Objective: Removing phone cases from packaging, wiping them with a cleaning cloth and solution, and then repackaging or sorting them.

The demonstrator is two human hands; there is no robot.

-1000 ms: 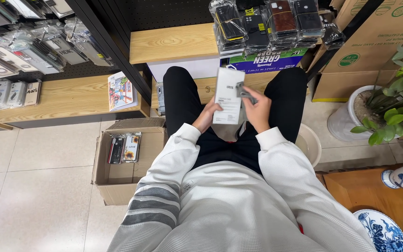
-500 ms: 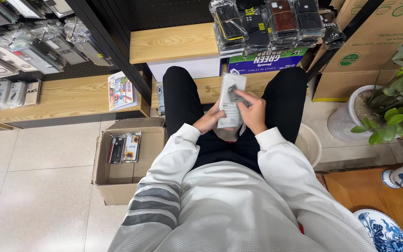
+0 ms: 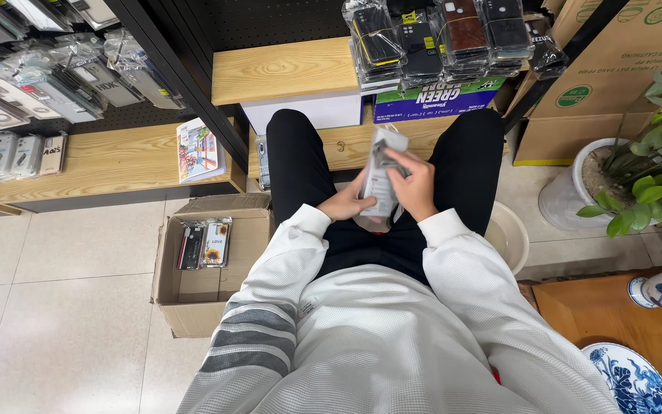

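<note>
- Above the lap, between the black-trousered knees, a slim packaged phone case (image 3: 381, 172) is held by both hands, its long axis running away from the body and tipped slightly to the right at the far end.
- The left hand (image 3: 349, 205) is closed on the near lower edge of the package; the right hand (image 3: 410, 184) is clamped over its right side, thumb across the face. Both hands are touching it, and neither is plainly the nearer.
- The package looks like thin clear plastic over a pale card, glossy and flat, with a dark strip showing under the film.
- Left of the package, on the tiled floor, an open cardboard box (image 3: 193, 299) is seen, plain brown and matt, with two flat cases lying inside.
- Right of the package, a pale round bucket (image 3: 509, 238) is partly hidden by the leg.
- Beyond the package, a light wooden shelf (image 3: 285, 70) is seen, and bundles of dark cases (image 3: 446, 34) in shiny wrap are stacked to its right.
</note>
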